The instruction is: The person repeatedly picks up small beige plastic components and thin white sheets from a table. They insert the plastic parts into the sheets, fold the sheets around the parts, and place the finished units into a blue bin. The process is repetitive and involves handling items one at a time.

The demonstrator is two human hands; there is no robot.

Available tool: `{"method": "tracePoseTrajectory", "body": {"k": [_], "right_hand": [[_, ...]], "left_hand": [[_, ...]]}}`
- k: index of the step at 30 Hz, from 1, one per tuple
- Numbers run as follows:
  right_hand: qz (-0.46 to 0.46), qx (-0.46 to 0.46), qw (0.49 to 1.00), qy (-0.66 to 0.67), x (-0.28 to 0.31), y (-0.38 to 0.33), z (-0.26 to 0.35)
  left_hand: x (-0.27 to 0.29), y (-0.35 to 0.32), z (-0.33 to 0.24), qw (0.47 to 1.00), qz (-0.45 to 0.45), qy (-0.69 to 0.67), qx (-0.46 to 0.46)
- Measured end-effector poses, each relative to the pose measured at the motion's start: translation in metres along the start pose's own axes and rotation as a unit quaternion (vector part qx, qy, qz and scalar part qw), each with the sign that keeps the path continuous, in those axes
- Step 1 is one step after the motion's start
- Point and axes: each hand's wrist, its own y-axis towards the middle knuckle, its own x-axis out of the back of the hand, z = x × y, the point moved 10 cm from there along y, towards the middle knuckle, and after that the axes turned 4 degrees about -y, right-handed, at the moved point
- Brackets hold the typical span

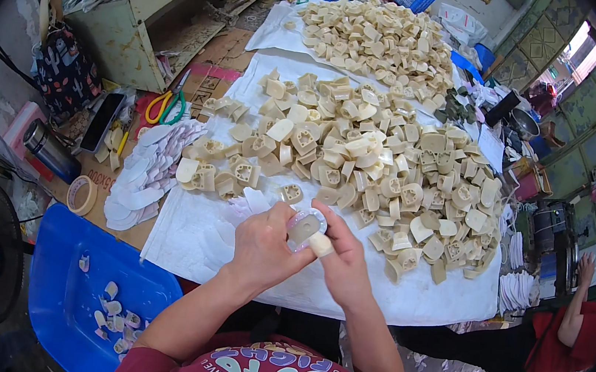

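Observation:
Both my hands meet over the near edge of the white cloth, closed on one small shoe heel (304,227). It has a rounded shape, with a beige middle and a pale, pinkish-white edge. My left hand (261,245) grips it from the left with thumb and fingers. From the right, my right hand (345,259) holds its rim, and a cream-coloured cover (320,244) wraps the right thumb tip. Just beyond the hands spreads a large heap of beige plastic heels (361,156). Thin pale cut pieces (255,201) lie beside my left hand.
A blue tub (51,260) at lower left holds several wrapped pieces. Left of the cloth are a stack of white cut pieces (148,167), a tape roll (81,195), scissors (166,107), a phone (101,122) and a flask (49,148). Another person's arm (577,302) shows at right.

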Motion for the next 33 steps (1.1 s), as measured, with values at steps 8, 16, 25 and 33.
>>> {"method": "tracePoseTrajectory", "body": {"k": [8,16,25,33], "right_hand": [[0.028,0.054,0.992,-0.114,-0.004,0.000,0.008],[0.054,0.258,0.921,-0.287,-0.022,-0.008,0.038],[0.137,0.236,0.941,-0.203,-0.067,-0.027,0.016],[0.063,0.209,0.917,-0.335,-0.040,-0.003,-0.023]], "left_hand": [[0.009,-0.010,-0.006,0.990,-0.027,-0.133,-0.037],[-0.039,-0.041,0.028,0.654,0.061,-0.692,0.300],[-0.004,-0.066,0.081,0.817,-0.015,-0.475,0.326],[0.202,-0.194,0.214,0.894,-0.350,-0.021,0.279]]}}
